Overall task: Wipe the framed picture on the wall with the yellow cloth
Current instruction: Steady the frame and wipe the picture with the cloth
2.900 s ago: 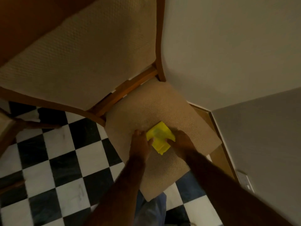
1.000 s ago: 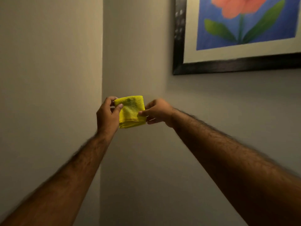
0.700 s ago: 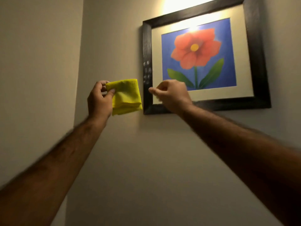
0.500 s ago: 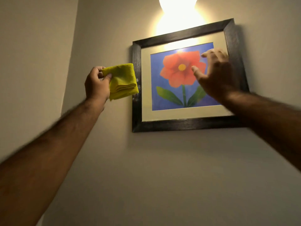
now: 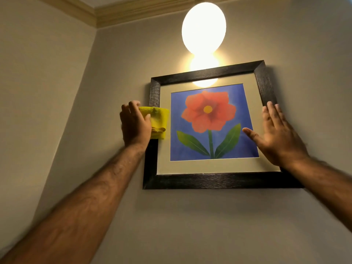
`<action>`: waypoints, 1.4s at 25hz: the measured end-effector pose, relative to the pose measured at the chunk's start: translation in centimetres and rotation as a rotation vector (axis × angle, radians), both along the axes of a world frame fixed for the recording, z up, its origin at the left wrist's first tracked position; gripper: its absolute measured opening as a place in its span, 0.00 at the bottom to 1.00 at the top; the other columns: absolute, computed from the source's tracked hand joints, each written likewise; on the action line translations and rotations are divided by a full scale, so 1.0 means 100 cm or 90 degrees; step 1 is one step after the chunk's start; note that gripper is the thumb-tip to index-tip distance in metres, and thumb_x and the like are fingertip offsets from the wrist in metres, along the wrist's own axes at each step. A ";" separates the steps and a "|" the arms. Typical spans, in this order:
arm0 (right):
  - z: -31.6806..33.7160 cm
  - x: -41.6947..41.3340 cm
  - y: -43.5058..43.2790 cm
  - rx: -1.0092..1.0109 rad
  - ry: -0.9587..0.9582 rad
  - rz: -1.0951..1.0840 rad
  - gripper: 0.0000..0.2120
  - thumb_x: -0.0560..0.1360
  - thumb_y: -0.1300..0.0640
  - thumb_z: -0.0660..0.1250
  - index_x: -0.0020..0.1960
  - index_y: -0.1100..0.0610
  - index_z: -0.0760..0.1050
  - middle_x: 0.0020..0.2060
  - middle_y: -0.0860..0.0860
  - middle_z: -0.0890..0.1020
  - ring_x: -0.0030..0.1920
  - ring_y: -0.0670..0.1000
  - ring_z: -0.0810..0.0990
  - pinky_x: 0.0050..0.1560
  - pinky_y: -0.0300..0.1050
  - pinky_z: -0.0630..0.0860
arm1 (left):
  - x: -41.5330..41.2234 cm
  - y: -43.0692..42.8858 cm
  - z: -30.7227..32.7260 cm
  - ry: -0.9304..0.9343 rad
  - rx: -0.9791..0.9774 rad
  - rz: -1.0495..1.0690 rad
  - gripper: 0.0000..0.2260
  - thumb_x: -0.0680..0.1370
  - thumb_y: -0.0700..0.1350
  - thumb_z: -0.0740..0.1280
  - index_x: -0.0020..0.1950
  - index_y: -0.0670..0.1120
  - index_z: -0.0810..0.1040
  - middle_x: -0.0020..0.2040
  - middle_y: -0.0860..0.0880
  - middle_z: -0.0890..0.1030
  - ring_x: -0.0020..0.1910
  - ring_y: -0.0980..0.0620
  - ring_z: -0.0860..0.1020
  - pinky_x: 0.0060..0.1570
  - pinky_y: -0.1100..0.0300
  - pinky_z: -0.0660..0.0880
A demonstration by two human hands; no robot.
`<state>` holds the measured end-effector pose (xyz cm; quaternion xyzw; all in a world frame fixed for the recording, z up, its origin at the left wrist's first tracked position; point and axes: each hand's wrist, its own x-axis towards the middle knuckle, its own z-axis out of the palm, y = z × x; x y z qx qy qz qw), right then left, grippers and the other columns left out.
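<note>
The framed picture (image 5: 207,180) hangs on the wall ahead: a black frame, a cream mat and a red flower on blue. My left hand (image 5: 134,125) grips the folded yellow cloth (image 5: 159,121) and holds it against the frame's left side, over the black edge and the mat. My right hand (image 5: 276,134) lies flat with fingers spread on the picture's right side, covering the glass, the mat and part of the right frame edge.
A glowing round lamp (image 5: 203,26) hangs just above the picture and is mirrored in the glass. A side wall (image 5: 38,92) meets the picture wall in a corner left of the frame. Cream cornice (image 5: 133,11) runs along the ceiling.
My left hand has carried the cloth from the left of the frame onto its left side. My right hand has slid down and right to the frame's right side.
</note>
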<state>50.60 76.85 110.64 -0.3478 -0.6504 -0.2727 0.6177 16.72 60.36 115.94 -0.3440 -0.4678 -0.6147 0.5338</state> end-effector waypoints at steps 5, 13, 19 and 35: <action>-0.008 -0.004 0.011 0.041 0.019 -0.022 0.49 0.75 0.26 0.44 0.83 0.61 0.46 0.84 0.55 0.46 0.84 0.52 0.45 0.81 0.47 0.46 | 0.004 0.007 -0.011 0.232 -0.106 0.129 0.13 0.80 0.39 0.60 0.59 0.38 0.81 0.57 0.37 0.83 0.57 0.36 0.80 0.57 0.46 0.77; -0.006 -0.005 0.017 0.068 0.028 -0.031 0.50 0.75 0.26 0.44 0.82 0.63 0.48 0.83 0.57 0.48 0.84 0.54 0.47 0.82 0.49 0.48 | -0.016 0.017 -0.135 0.216 -0.235 0.042 0.35 0.82 0.64 0.49 0.79 0.40 0.62 0.80 0.42 0.63 0.80 0.45 0.61 0.78 0.50 0.62; -0.007 -0.007 0.017 0.079 0.029 -0.041 0.51 0.75 0.26 0.44 0.82 0.64 0.49 0.83 0.59 0.50 0.84 0.56 0.49 0.82 0.51 0.49 | -0.016 0.016 -0.147 0.210 -0.278 0.066 0.39 0.80 0.68 0.47 0.80 0.41 0.58 0.81 0.43 0.59 0.81 0.46 0.57 0.79 0.50 0.59; -0.006 -0.007 0.018 0.086 0.029 -0.070 0.50 0.76 0.26 0.44 0.82 0.63 0.48 0.83 0.58 0.49 0.84 0.55 0.48 0.82 0.51 0.49 | -0.014 0.023 -0.074 0.146 -0.335 0.058 0.44 0.74 0.74 0.38 0.82 0.46 0.41 0.83 0.50 0.41 0.82 0.52 0.41 0.80 0.55 0.43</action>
